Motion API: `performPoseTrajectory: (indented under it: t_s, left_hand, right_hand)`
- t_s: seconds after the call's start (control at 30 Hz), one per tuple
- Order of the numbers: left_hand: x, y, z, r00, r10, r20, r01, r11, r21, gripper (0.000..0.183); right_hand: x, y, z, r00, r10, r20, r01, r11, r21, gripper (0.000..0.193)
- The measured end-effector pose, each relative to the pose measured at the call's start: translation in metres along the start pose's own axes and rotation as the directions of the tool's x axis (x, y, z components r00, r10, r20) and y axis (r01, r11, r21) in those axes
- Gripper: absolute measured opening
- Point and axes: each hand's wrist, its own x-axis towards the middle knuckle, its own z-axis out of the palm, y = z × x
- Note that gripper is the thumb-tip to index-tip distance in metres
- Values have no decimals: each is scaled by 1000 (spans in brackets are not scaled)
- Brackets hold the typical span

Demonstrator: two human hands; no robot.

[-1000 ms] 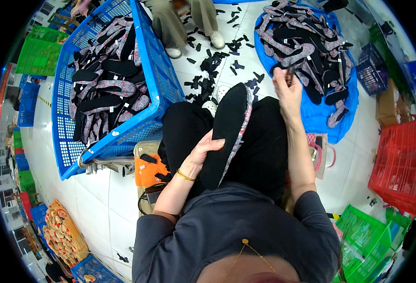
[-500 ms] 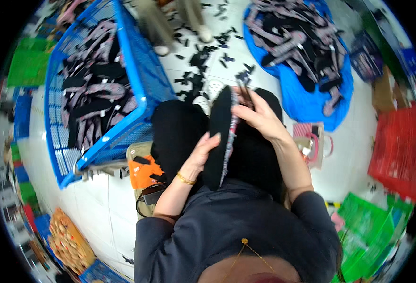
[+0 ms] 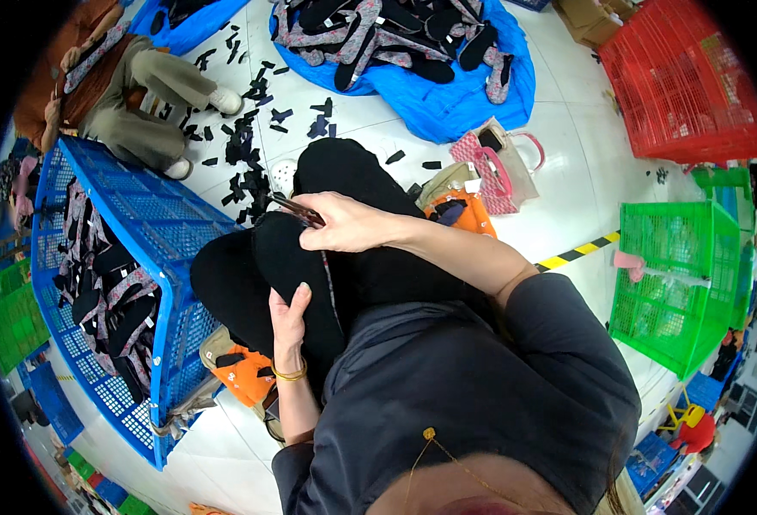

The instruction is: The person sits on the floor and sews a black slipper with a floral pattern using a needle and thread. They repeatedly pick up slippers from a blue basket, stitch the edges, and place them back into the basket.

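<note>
Across my lap lies a black slipper-shaped cloth piece (image 3: 295,264) with a thin patterned edge along its right side. My left hand (image 3: 289,319) grips its lower part, the thumb on top and the other fingers hidden under it. In my right hand (image 3: 344,223) is a pair of dark snips (image 3: 297,209), closed in my fist at the far end of the piece. The snips' tips point left, and I cannot tell whether they touch the cloth. Black cloth against black trousers makes the outline of the piece hard to follow.
To the left stands a blue basket (image 3: 159,283) of similar pieces. More lie on a blue sheet (image 3: 447,112) ahead. Black scraps (image 3: 241,146) litter the floor. A co-worker (image 3: 129,94) sits far left, holding a patterned piece. Right are pink-and-white bags (image 3: 490,180), red (image 3: 687,77) and green crates (image 3: 670,283).
The view has turned, so the surroundings sit differently. The cloth piece, upright and edge-on before, now lies with its black face up. My right hand has come across its far end with the snips.
</note>
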Motion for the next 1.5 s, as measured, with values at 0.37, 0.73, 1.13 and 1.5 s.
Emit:
performPoseTrajectory:
  t_s: [0.37, 0.73, 1.13, 1.5]
  left_hand:
    - [6, 11, 18, 996, 85, 25, -88, 974, 208, 39]
    - [-20, 53, 63, 992, 111, 67, -129, 901, 414, 96]
    - [-20, 79, 83, 996, 33, 82, -73, 822, 564, 59]
    - [-19, 97, 77, 994, 104, 35, -96, 668, 738, 67]
  right_hand:
    - [-25, -28, -13, 973, -229, 40, 232, 947, -221, 37]
    - [-205, 86, -272, 730, 35, -683, -371, 859, -353, 39]
    - [-296, 300, -319, 471, 435, -768, -749, 656, -88, 26]
    - [-217, 372, -316, 455, 504, -734, -732, 681, 13, 25]
